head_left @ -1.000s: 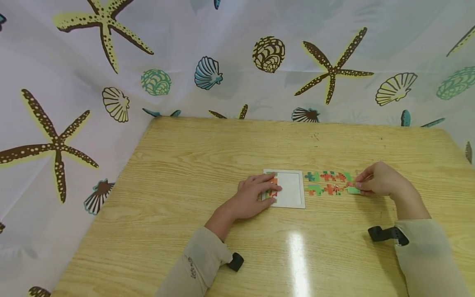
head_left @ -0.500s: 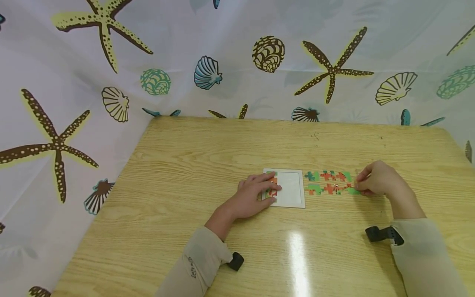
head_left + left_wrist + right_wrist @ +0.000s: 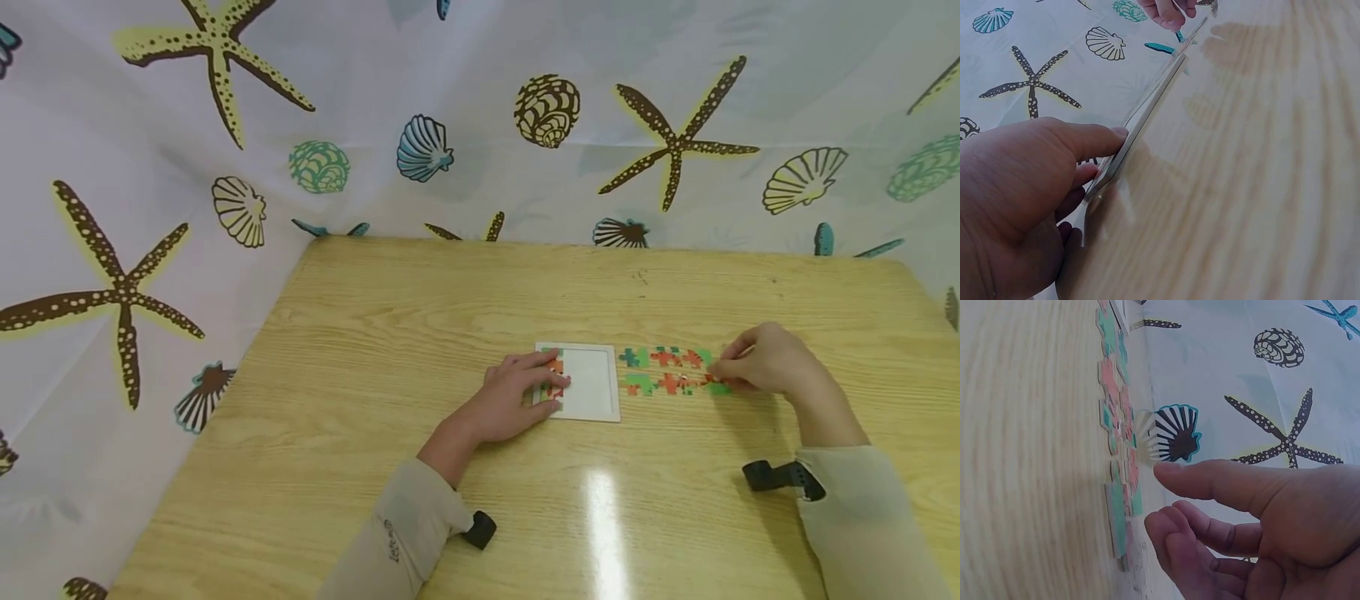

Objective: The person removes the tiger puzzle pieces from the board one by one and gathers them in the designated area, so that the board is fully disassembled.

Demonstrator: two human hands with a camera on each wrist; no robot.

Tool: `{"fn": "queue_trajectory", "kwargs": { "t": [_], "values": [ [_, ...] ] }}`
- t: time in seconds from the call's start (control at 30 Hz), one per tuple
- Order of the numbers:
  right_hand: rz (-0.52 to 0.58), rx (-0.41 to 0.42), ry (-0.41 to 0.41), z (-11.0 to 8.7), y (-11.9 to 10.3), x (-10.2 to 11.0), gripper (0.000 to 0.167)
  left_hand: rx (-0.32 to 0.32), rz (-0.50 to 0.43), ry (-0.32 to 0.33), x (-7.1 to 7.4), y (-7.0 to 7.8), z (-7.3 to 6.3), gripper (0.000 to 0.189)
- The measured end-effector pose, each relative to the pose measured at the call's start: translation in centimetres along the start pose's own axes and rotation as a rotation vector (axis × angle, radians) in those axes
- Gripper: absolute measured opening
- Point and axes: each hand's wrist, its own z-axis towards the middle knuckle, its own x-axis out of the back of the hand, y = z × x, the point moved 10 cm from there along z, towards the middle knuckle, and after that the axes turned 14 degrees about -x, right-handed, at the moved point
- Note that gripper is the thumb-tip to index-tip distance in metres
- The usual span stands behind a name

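In the head view, a white square puzzle tray [image 3: 588,383] lies on the table with a strip of coloured jigsaw pieces along its left side. My left hand [image 3: 506,400] rests on that side, fingers spread over the strip; its thumb [image 3: 1100,140] touches the tray's edge in the left wrist view. Two rows of red and green jigsaw pieces [image 3: 640,384] lie just right of the tray. Over their right end hovers my right hand [image 3: 768,362]. In the right wrist view its thumb [image 3: 1188,478] and bent fingers stand apart with nothing between them, beside a green piece [image 3: 1116,522].
The wooden table [image 3: 420,308] extends around the tray and pieces. A white curtain [image 3: 480,183] printed with starfish and shells hangs along the back and left. A black wrist strap [image 3: 783,477] sits at the right sleeve.
My right hand has shifted slightly left over the pieces. The green end piece, tilted under its fingertips before, now lies flatter in the lower row. The left hand stays on the tray.
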Motion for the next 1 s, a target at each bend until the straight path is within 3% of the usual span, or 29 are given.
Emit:
{"fn": "queue_trajectory", "kwargs": {
  "t": [0.3,0.57,1.0],
  "values": [
    [0.018,0.036,-0.016,0.1,-1.2,-1.1,0.037,0.007,-0.009,0.010,0.0,-0.1,0.1,0.029],
    [0.107,0.095,-0.081,0.2,-2.6,-2.6,0.036,0.021,-0.022,0.033,0.3,-0.2,0.1,0.024],
    [0.122,0.151,-0.129,0.3,-5.3,-4.9,0.037,0.051,-0.031,0.065,0.5,-0.7,0.2,0.019]
  ]
}}
